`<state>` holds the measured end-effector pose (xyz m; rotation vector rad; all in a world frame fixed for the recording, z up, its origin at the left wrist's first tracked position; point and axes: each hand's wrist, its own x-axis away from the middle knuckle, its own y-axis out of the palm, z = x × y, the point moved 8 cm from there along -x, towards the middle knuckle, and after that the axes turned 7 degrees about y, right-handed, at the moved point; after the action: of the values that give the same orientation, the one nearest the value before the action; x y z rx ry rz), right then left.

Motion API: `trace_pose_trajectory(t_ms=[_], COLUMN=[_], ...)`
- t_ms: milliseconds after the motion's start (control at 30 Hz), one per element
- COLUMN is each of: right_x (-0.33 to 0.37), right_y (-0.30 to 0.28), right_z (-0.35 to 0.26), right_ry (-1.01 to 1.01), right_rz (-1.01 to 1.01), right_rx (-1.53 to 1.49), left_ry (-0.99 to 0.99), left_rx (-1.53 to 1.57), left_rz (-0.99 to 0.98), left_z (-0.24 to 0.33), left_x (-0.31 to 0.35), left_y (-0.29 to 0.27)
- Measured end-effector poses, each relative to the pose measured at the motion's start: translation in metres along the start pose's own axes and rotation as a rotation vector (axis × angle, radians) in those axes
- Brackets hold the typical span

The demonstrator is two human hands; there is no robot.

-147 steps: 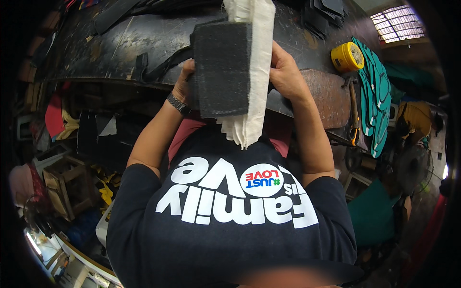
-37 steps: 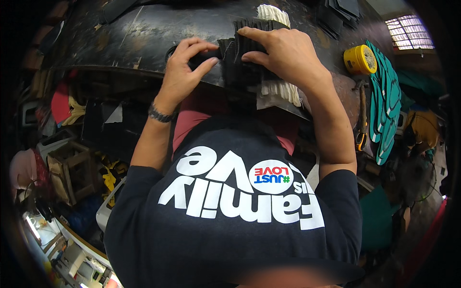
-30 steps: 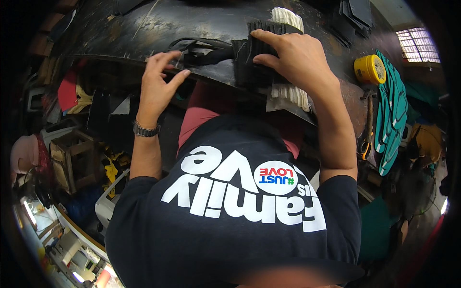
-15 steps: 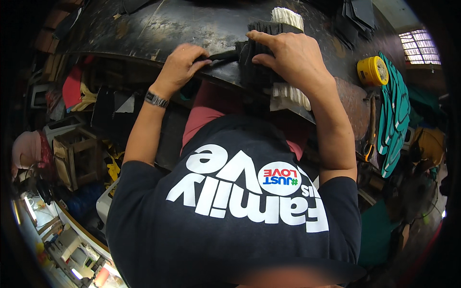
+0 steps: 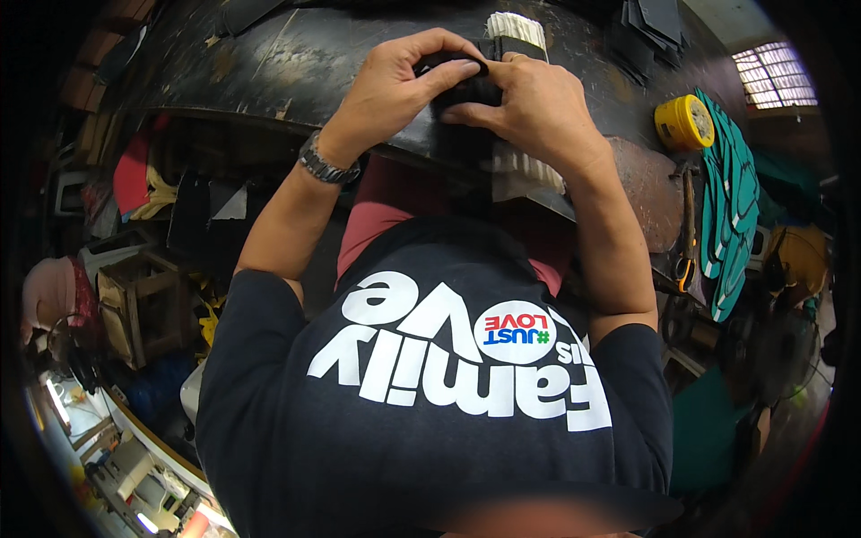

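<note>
A stack of cream, ridged-edged pieces (image 5: 517, 29) lies on the dark table, with a black strip (image 5: 468, 88) of fabric-like material across its middle. My left hand (image 5: 399, 85) pinches the folded-over strip between thumb and fingers, close beside the stack. Over the black-covered middle sits my right hand (image 5: 543, 112), its thumb and fingers closed round the material. The fingertips of both hands nearly meet there. More cream edges (image 5: 529, 170) show below my right wrist. What lies under my right palm is hidden.
The worn black table (image 5: 296, 54) curves across the top. Black flat pieces (image 5: 650, 31) lie at its far right. Further right are a yellow tub (image 5: 684, 123), green cut pieces (image 5: 731, 206) and orange-handled scissors (image 5: 685, 269). A wooden stool (image 5: 143, 300) stands at left.
My left hand has moved right and up to the stack, bringing the strip's loose end over toward my right hand. My right fingers have curled in more.
</note>
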<state>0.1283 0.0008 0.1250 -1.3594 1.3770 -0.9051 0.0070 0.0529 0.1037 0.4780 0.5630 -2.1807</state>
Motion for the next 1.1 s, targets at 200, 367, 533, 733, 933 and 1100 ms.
trace_pose_trajectory(t_ms=[200, 367, 533, 733, 933, 1100], right_x=[-0.001, 0.005, 0.006, 0.009, 0.003, 0.002], right_y=[0.006, 0.010, 0.014, 0.020, 0.035, 0.036], right_z=[0.024, 0.019, 0.024, -0.005, -0.036, -0.043], right_ry=[0.268, 0.198, 0.183, 0.100, 0.016, -0.036], right_rz=[0.117, 0.238, 0.225, 0.156, -0.036, 0.084], right_rx=[-0.094, -0.090, -0.198, 0.052, 0.174, 0.193], left_ry=[0.120, 0.236, 0.389, 0.102, -0.079, -0.005], left_rx=[0.137, 0.016, 0.504, -0.133, -0.873, -0.995], left_rz=[-0.087, -0.087, 0.112, -0.429, -1.026, -1.051], left_z=[0.006, 0.023, 0.048, 0.032, 0.003, -0.007], left_x=[-0.017, -0.015, -0.028, -0.090, -0.105, -0.109], left_y=[0.014, 0.006, -0.052, 0.022, 0.085, 0.093])
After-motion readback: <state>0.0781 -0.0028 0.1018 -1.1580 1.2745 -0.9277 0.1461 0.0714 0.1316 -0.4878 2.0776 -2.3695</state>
